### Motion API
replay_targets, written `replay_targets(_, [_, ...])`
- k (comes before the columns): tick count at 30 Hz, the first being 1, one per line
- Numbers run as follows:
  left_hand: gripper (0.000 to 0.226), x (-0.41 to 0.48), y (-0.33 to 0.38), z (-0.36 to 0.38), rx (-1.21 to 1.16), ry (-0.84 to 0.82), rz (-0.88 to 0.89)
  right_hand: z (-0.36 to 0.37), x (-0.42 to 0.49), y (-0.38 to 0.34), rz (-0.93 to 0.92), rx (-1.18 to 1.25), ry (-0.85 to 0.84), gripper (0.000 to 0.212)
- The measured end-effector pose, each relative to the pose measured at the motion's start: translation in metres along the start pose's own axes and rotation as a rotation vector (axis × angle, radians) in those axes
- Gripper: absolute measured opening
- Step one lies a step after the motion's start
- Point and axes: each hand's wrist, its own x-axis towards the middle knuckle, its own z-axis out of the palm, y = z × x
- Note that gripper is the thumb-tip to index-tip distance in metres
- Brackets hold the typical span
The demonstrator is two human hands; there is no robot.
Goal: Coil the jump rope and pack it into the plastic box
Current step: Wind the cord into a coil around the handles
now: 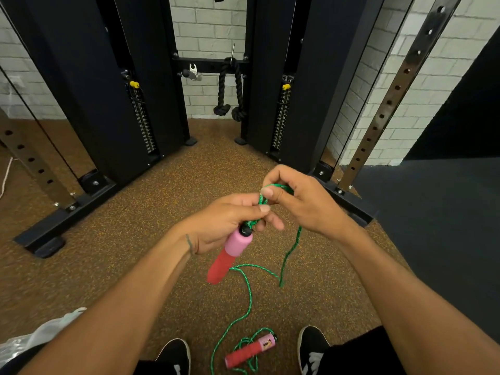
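Left hand (224,221) grips the jump rope (250,293) above its pink handle (234,246); right hand (300,203), at 2 o'clock, pinches a loop.

Braided green jump rope (248,290) with matt pink-and-red foam handles (228,255); speckled rubber floor (151,212); matt black metal frame (62,217).

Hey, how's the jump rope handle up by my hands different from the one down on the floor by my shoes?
The upper handle dangles below the left hand, red end down; the floor handle lies flat between the shoes. The floor handle's pink part shows a printed label; the upper handle's looks plain. Both are pink and red, joined to the green rope.
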Motion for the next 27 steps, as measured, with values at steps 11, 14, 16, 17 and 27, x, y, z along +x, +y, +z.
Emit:
replay_targets(11, [0.031, 0.007, 0.001, 0.007, -0.043, 0.064, 0.065, -0.007, 0.003, 0.006, 0.263, 0.31, -0.171, 0.021])
replay_targets(14, [0.038, 0.007, 0.004, 0.008, -0.065, 0.048, 0.055, -0.005, 0.005, 0.003, 0.258, 0.387, -0.055, 0.012])
replay_targets(16, [0.042, 0.006, 0.006, 0.009, -0.116, 0.046, 0.051, -0.006, 0.005, 0.001, 0.286, 0.508, 0.001, 0.02])
replay_targets(17, [0.042, 0.006, 0.007, 0.01, -0.147, 0.05, 0.049, -0.008, 0.005, 0.0, 0.3, 0.557, 0.012, 0.024])
replay_targets(27, [0.032, 0.005, 0.01, 0.006, -0.155, -0.001, 0.014, -0.02, 0.006, 0.01, 0.307, 0.62, 0.037, 0.039])
